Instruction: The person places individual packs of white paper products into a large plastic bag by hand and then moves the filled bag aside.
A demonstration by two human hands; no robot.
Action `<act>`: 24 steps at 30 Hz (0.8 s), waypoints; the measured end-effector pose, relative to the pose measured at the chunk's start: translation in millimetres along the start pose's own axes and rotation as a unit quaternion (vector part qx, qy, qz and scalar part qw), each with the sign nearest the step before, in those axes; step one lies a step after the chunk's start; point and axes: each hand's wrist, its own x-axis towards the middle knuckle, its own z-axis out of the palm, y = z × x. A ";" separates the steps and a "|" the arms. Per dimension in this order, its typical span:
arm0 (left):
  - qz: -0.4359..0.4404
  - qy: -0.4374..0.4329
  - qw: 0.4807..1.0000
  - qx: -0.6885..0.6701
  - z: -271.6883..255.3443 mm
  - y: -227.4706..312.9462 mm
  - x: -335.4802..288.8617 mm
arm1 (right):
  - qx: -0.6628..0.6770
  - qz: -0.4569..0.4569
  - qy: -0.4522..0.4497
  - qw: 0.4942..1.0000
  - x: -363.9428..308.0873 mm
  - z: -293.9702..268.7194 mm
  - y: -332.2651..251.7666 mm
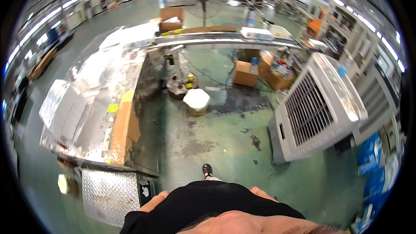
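Short stretches of both my arms show at the lower edge, beside my black shirt (208,197). My left forearm (155,201) passes behind the shirt near the metal tread-plate step (110,194). On the other side, my right forearm (262,193) also slips out of sight behind it. Neither hand shows, so what they hold, if anything, is hidden. Below me one foot in a dark sandal (207,170) is on the green floor. To my left stands a worn metal worktable (97,132) with a cardboard sheet (124,132) along its edge.
Ahead are a white-topped stool (196,99) and a conveyor (203,39) across the way. An open cardboard box (245,73) sits beneath it. A large grey air cooler (314,108) stands at right, with blue bags (370,156) beyond. A pedestal fan (203,4) is farther back.
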 end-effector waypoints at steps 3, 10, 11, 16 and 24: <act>-0.069 0.016 0.997 0.009 -18.4 -23.3 9.2 | 0.073 0.035 0.014 0.997 15.3 -78.3 -34.4; 0.208 0.015 0.884 0.418 -87.3 9.1 47.2 | 0.224 -0.049 0.068 0.971 181.3 -170.6 -15.5; 0.191 0.036 0.915 0.353 -93.5 10.4 61.7 | 0.275 -0.030 0.062 0.959 192.0 -190.6 -27.0; 0.035 0.153 0.984 -0.079 -164.9 157.5 50.5 | 0.129 -0.042 0.025 0.990 258.4 -243.7 -36.0; 0.039 0.171 0.971 -0.161 -269.2 200.1 67.1 | 0.292 -0.027 -0.114 0.949 316.0 -316.9 -166.7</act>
